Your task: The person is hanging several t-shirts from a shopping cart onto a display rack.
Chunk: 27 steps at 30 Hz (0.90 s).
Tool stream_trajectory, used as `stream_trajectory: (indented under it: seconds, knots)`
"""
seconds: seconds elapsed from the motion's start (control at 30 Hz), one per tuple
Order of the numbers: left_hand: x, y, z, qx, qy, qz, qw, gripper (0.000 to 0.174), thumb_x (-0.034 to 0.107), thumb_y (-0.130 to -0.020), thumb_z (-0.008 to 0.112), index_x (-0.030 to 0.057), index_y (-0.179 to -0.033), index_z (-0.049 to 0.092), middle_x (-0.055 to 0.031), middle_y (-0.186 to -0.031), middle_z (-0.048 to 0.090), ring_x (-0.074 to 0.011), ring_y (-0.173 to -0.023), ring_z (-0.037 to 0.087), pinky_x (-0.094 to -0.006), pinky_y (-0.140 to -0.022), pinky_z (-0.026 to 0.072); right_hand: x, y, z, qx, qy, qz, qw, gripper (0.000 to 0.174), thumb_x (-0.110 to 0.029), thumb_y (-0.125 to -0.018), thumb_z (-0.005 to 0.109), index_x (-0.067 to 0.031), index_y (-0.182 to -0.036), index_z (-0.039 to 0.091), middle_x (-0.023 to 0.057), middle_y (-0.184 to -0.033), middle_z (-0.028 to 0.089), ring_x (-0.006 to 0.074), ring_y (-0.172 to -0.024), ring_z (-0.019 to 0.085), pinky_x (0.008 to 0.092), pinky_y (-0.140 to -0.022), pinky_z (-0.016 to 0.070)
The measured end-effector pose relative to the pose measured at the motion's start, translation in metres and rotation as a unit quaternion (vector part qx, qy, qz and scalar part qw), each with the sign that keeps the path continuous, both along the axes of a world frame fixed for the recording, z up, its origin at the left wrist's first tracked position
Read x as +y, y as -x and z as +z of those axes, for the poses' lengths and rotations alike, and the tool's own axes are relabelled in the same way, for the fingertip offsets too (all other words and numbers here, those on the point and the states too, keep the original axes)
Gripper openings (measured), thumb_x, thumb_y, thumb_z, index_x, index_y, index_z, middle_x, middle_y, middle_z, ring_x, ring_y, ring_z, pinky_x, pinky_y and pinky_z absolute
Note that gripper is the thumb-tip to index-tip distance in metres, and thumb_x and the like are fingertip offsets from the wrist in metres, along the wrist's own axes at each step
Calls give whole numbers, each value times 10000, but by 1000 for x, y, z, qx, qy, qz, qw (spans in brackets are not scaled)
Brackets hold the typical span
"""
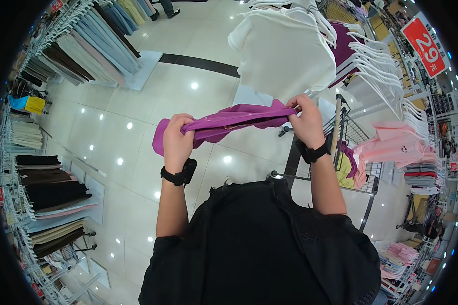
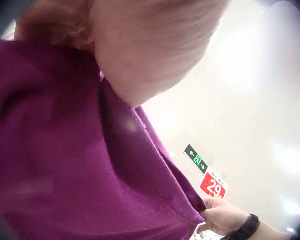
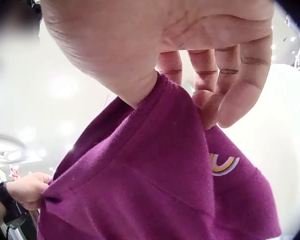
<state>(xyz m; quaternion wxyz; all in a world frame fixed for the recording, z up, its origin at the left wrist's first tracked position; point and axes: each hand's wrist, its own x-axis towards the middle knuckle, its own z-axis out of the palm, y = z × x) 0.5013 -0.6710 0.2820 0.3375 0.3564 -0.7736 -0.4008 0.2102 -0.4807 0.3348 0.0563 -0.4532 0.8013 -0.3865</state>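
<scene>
A purple T-shirt (image 1: pixel 224 133) is stretched sideways in front of the body, its opening edge facing up towards the head. My left hand (image 1: pixel 177 142) grips one end of that edge, the thumb on the near side. At the other end, my right hand (image 1: pixel 308 124) pinches the cloth between thumb and fingers. The right wrist view shows the right thumb inside the opening and a small rainbow patch (image 3: pixel 229 167) on the cloth below the fingers. From the left wrist, the purple fabric (image 2: pixel 80 165) hangs in a broad fold under the hand. Both wrists wear black bands.
Just ahead hangs a white T-shirt (image 1: pixel 285 51) on a rack, with several white hangers (image 1: pixel 376 66) beside it. A shopping cart (image 1: pixel 376 178) holding pink, yellow-green and purple clothes stands close on the right. Racks of trousers (image 1: pixel 102 40) line the left.
</scene>
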Motion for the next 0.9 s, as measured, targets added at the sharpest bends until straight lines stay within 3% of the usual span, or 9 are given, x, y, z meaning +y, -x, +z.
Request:
stream_trajectory:
  seconds: [0.13, 0.17, 0.23, 0.3, 0.37, 0.57, 0.77, 0.83, 0.9]
  knots:
    - [4, -2, -6, -27, -11, -95, 995, 230, -21, -824, 650, -11, -1053, 654, -134, -1125, 685, -326, -1005, 674, -362, -900, 530, -8, -7, -8, -94, 29, 16, 995, 180, 101, -799, 615, 1, -944, 651, 87, -955, 640, 238, -849, 643, 316, -790, 523]
    - [9, -1, -7, -60, -103, -130, 984, 338, 30, -814, 708, 2, -1144, 641, -152, -1132, 682, -340, -1033, 669, -380, -932, 525, -9, -15, -11, -123, 71, 69, 987, 199, 131, -790, 589, 3, -928, 654, 89, -965, 644, 243, -886, 645, 317, -827, 519]
    - [31, 15, -4, -41, 50, -169, 984, 492, 86, -806, 761, 14, -1265, 598, -177, -1156, 678, -346, -1057, 673, -405, -927, 535, -8, -43, -11, -191, 113, 146, 964, 258, 195, -757, 538, 4, -879, 661, 99, -992, 652, 258, -986, 646, 315, -914, 501]
    - [57, 34, 5, -10, 49, -231, 972, 602, 130, -799, 795, 9, -1337, 554, -201, -1195, 667, -350, -1088, 668, -415, -911, 544, -10, -63, -18, -107, 96, 237, 961, 252, 162, -735, 597, -21, -884, 684, 95, -1000, 660, 272, -985, 663, 333, -862, 531]
    - [77, 50, 3, -7, -76, -220, 972, 602, 122, -826, 756, 76, -1390, 548, -170, -967, 709, -325, -840, 715, -390, -743, 570, -12, -81, -34, -64, 95, 255, 960, 216, 108, -738, 644, -40, -890, 684, 75, -995, 654, 287, -909, 670, 344, -781, 548]
    - [63, 56, -1, -4, -72, -196, 978, 382, 23, -889, 626, 55, -1270, 647, -148, -812, 698, -229, -681, 674, -331, -640, 522, -3, -76, -38, 50, 62, 104, 991, 297, 79, -742, 638, -72, -997, 649, 91, -1012, 649, 319, -847, 671, 380, -705, 551]
    - [28, 50, 0, 207, -139, -3, 968, 253, -44, -912, 562, -8, -1123, 698, -89, -792, 692, -82, -680, 599, -258, -628, 490, 45, -27, -86, 90, -53, -104, 989, 337, -85, -771, 742, -97, -1090, 635, 96, -1075, 623, 346, -1004, 635, 436, -797, 547]
    - [20, 46, -16, 128, -70, -33, 989, 247, -48, -912, 563, -15, -1118, 695, -76, -794, 699, -93, -668, 600, -250, -625, 488, 54, -4, -73, 15, -136, -148, 979, 358, -175, -766, 787, -102, -1085, 643, 106, -1028, 633, 321, -960, 654, 421, -757, 540]
    - [23, 46, -24, 71, -61, -43, 995, 230, -23, -899, 583, 8, -1096, 699, -91, -775, 688, -138, -642, 618, -277, -621, 499, 53, 12, -53, -78, -166, -170, 968, 274, -247, -787, 808, -92, -973, 678, 116, -807, 675, 326, -713, 658, 407, -646, 507]
